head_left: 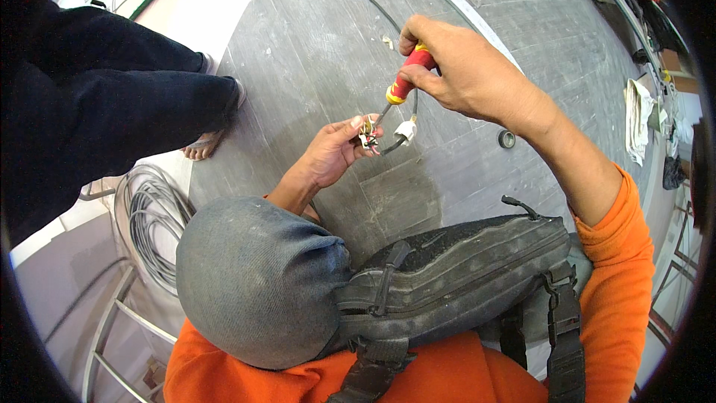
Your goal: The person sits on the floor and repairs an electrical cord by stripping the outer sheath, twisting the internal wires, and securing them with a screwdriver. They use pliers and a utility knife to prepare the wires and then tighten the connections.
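Observation:
My right hand (455, 63) grips a screwdriver (405, 82) with a red and yellow handle. Its shaft slants down to the small wired fitting (368, 134) between the fingers of my left hand (333, 151). Thin wires and brass-coloured metal parts show on that fitting; it looks like the inside of an electrical plug or socket. Beside it hangs a white plastic piece (405, 131), apparently its cover, with a dark cable (391, 148) running from it. The exact point where the screwdriver tip meets the fitting is too small to make out.
At the left stands another person in dark trousers (142, 104) and sandals. A coil of grey cable (153, 224) lies near a metal ladder (112, 321). A tape roll (506, 139) rests on the grey plank floor (313, 37). A black bag (455, 269) crosses my lap.

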Available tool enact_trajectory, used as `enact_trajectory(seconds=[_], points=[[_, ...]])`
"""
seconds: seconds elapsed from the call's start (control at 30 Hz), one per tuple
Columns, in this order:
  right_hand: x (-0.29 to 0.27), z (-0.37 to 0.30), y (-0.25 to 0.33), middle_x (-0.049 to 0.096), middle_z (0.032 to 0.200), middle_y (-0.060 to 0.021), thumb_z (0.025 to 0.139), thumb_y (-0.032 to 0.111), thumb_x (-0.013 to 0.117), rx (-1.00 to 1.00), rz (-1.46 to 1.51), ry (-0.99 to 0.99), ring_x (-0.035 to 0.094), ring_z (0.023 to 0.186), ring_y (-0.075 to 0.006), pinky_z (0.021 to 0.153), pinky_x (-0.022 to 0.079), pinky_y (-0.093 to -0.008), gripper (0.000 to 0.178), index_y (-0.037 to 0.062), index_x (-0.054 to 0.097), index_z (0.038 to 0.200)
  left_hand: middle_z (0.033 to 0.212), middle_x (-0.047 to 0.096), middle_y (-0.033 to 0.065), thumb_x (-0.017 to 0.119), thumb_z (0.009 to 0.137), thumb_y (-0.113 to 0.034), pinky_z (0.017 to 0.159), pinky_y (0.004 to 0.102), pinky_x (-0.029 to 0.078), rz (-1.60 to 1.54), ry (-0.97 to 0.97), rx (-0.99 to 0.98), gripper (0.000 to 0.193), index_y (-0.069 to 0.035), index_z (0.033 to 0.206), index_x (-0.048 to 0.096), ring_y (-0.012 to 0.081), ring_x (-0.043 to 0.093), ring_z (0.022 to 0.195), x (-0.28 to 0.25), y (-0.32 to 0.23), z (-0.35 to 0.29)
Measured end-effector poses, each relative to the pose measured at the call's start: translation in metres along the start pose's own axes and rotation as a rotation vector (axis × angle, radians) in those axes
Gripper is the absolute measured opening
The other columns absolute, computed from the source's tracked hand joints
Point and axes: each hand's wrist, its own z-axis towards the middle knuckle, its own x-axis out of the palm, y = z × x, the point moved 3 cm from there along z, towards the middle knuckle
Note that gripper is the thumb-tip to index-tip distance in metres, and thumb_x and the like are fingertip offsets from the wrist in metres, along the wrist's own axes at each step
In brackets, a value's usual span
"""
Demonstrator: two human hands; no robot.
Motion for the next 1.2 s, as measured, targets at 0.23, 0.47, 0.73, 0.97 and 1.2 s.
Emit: enact_trajectory(seconds=[0.23,0.47,0.73,0.97,1.2], points=[[-0.002,0.002,0.014,0.070,0.075,-0.0221,0.097,0.034,0.068,0.205,-0.343,0.177,0.072,0.076,-0.0422,0.068,0.058,-0.0482,0.038,-0.0030,0.060,0.099,0.122,0.068,0.0106,0.059,0.106,-0.034,0.090,0.0361,0.056,0.090,-0.035,0.039,0.052,0.005,0.142,0.054,0.0171,0.065,0.110,-0.010,0.002,-0.001],[0.014,0.000,-0.002,0.069,0.097,-0.0184,0.095,0.023,0.070,-0.042,0.120,0.086,0.069,0.091,-0.0365,0.081,0.055,-0.0462,0.027,0.0048,0.058,0.110,0.117,0.070,0.0104,0.058,0.107,-0.033,0.089,0.0353,0.056,0.094,-0.054,-0.026,0.050,0.005,0.140,0.057,0.0162,0.065,0.102,-0.001,0.008,-0.004],[0.006,0.001,0.007,0.069,0.099,-0.0203,0.097,0.022,0.067,0.126,-0.115,0.113,0.069,0.092,-0.0372,0.080,0.055,-0.0461,0.025,0.0050,0.059,0.113,0.118,0.071,0.0119,0.053,0.109,-0.032,0.088,0.0350,0.056,0.051,-0.060,-0.013,0.047,0.004,0.139,0.057,0.0162,0.066,0.101,-0.007,0.004,-0.003],[0.015,0.000,-0.013,0.070,0.096,-0.0174,0.097,0.018,0.068,0.057,0.255,0.181,0.071,0.089,-0.0341,0.080,0.056,-0.0427,0.026,0.0040,0.058,0.116,0.122,0.070,0.0100,0.054,0.109,-0.032,0.086,0.0335,0.055,0.073,-0.018,-0.060,0.048,0.005,0.139,0.057,0.0152,0.066,0.100,-0.014,0.009,-0.001],[0.001,0.016,0.015,0.067,0.107,-0.0141,0.096,0.007,0.062,0.356,-0.216,0.444,0.068,0.102,-0.0278,0.090,0.053,-0.0411,0.022,0.0041,0.056,0.118,0.114,0.070,0.0098,0.054,0.109,-0.031,0.086,0.0346,0.055,0.096,-0.053,-0.066,0.047,0.005,0.139,0.057,0.0158,0.064,0.098,-0.011,0.007,-0.005]])
